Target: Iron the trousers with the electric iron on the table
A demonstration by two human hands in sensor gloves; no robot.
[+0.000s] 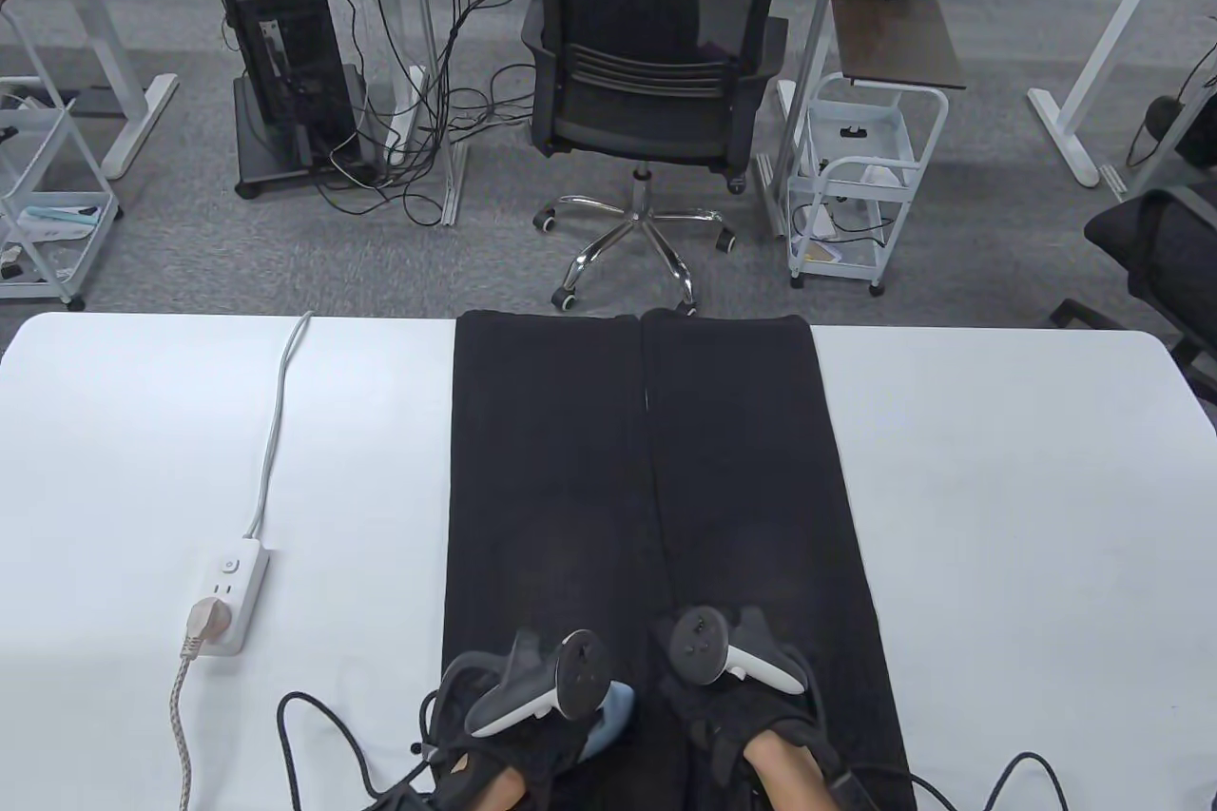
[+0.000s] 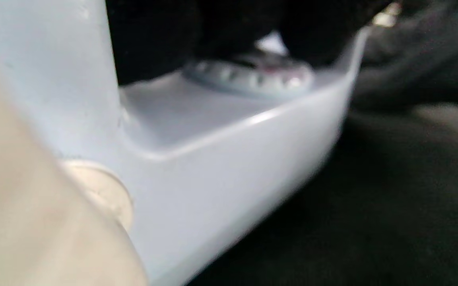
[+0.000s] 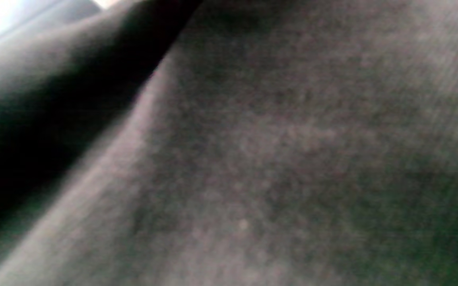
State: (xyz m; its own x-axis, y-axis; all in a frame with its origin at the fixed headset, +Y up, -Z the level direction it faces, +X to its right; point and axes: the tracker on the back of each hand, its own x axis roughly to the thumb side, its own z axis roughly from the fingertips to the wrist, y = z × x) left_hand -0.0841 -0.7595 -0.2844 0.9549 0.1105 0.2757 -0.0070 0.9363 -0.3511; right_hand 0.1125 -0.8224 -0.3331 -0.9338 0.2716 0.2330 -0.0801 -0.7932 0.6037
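Black trousers [image 1: 608,469] lie flat along the white table [image 1: 998,516], legs pointing away from me. My left hand [image 1: 532,687] grips a pale blue electric iron [image 1: 616,714] that sits on the near end of the left leg. The left wrist view shows the iron's body [image 2: 213,159] close up, with its dial [image 2: 253,75], resting on the black cloth [image 2: 372,198]. My right hand [image 1: 732,687] rests on the near end of the right leg and holds nothing. The right wrist view shows only blurred trouser fabric [image 3: 292,159].
A white power strip [image 1: 228,597] lies on the left of the table, with a plug [image 1: 202,626] in it and a braided cord [image 1: 181,716] running to the front edge. An office chair [image 1: 647,88] and a cart [image 1: 856,183] stand beyond the table's far edge.
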